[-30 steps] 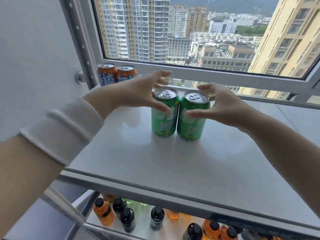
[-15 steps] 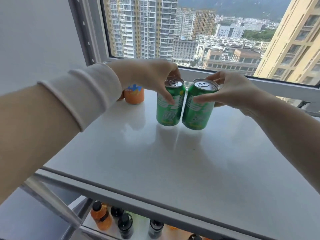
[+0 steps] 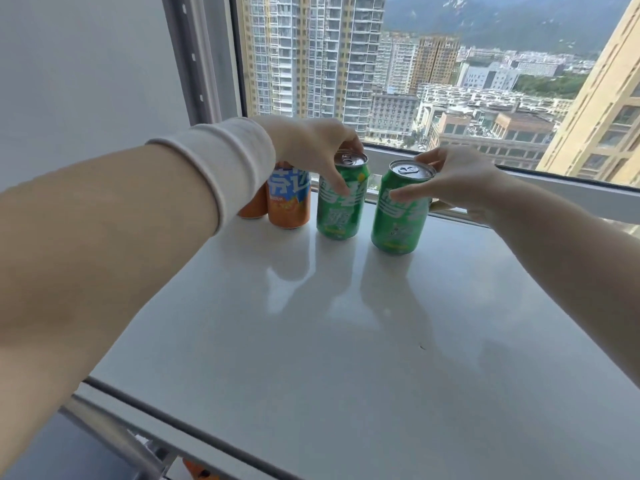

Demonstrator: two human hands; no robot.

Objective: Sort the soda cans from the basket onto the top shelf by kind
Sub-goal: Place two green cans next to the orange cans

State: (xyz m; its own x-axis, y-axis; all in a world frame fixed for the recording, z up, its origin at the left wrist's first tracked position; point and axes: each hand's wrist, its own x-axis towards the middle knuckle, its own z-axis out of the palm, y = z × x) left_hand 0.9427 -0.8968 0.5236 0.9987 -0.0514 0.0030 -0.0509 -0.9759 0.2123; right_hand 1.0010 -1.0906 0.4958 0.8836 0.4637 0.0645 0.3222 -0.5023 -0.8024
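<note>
2 green soda cans sit at the far side of the top shelf point(image 3: 311, 341), by the window. The left green can point(image 3: 341, 206) and right green can point(image 3: 401, 220) are both upright with bases on the white surface. There's a clear gap between them, not touching.

The orange can point(image 3: 289, 202) with a blue label stands just left of the left green can, with a narrow gap. A 2nd orange can point(image 3: 252, 207) is further left, mostly hidden behind the wrist, so can't tell if the 2 orange ones touch.

The left hand point(image 3: 308, 150) reaches in from the left, above the orange cans. Its thumb is down the front of the left green can's label and the other fingers are curled over the far side of its rim, gripping it.

The right hand point(image 3: 457, 181) reaches in from the right. Its thumb lies across the front of the right green can just under the rim and the fingers wrap round the far side, gripping that one.

There's a white cuff point(image 3: 221, 164) at the left wrist; the right forearm is bare. The shelf surface is glossy and all the cans reflect in it.

The window point(image 3: 450, 81) behind shows high-rise blocks and hills, with a grey wall point(image 3: 86, 64) at far left. A metal strut point(image 3: 114, 434) runs under the shelf's near-left corner. Something orange sits below it, too little showing to identify.
</note>
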